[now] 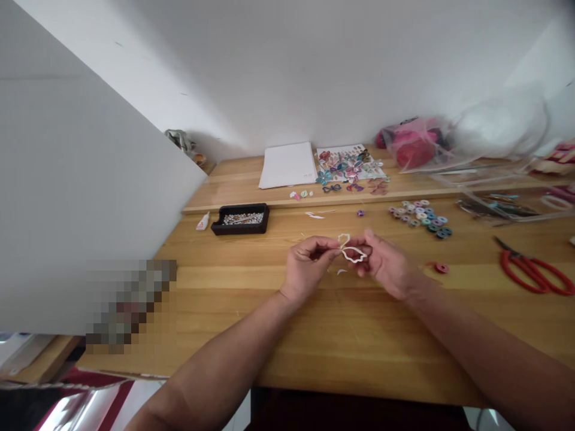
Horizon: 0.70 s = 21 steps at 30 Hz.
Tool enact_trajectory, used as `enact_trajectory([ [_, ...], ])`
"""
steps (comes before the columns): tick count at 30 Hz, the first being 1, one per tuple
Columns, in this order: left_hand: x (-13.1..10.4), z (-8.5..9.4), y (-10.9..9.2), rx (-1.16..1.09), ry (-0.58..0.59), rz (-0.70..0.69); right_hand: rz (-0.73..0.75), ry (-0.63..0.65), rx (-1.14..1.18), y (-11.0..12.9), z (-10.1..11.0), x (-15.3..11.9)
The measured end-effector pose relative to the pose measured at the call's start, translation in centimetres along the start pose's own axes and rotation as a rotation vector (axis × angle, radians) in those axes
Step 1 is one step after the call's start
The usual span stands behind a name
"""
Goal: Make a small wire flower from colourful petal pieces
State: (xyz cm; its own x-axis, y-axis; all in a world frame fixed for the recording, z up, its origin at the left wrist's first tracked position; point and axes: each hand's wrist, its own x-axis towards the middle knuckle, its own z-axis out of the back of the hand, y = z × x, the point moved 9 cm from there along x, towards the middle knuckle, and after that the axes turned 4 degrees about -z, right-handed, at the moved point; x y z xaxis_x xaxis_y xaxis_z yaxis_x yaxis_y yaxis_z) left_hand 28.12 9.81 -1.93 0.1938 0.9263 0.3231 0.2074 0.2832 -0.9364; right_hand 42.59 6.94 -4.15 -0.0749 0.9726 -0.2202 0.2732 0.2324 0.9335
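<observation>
My left hand [308,266] pinches a thin white outline piece [353,258] between thumb and index finger. The piece has two open loops with wavy edges, like petals or wings; a smaller loop stands above a larger one. At its right side, the curled fingers of my right hand [386,263] hold the end of the larger loop, with the thumb raised. Beneath the hands, a small white curved scrap [342,272] lies on the wooden table [359,347].
Red-handled scissors [523,269], a red thread spool [441,268] and several coloured spools [422,215] lie to the right. Farther left are a black tray [240,228] of beads and a small glue bottle [203,222]. Colourful flower pieces [345,167] and white paper [287,164] rest on the raised shelf.
</observation>
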Motion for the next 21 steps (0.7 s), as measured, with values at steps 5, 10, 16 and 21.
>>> enact_trajectory([
  [5,-0.4,-1.1,-0.2,0.059,0.097,-0.044,-0.021,-0.005,-0.044,-0.2,-0.4,-0.2],
  [10,-0.6,-1.4,1.5,-0.054,0.098,0.137,0.034,-0.059,-0.069,0.3,-0.1,-0.3],
  [16,-0.5,-1.8,2.1,-0.113,0.138,0.241,0.054,-0.073,-0.118,0.6,0.0,-0.3],
  [21,-0.6,-1.9,2.1,-0.089,0.152,0.222,0.064,-0.068,-0.13,0.8,-0.1,-0.3],
])
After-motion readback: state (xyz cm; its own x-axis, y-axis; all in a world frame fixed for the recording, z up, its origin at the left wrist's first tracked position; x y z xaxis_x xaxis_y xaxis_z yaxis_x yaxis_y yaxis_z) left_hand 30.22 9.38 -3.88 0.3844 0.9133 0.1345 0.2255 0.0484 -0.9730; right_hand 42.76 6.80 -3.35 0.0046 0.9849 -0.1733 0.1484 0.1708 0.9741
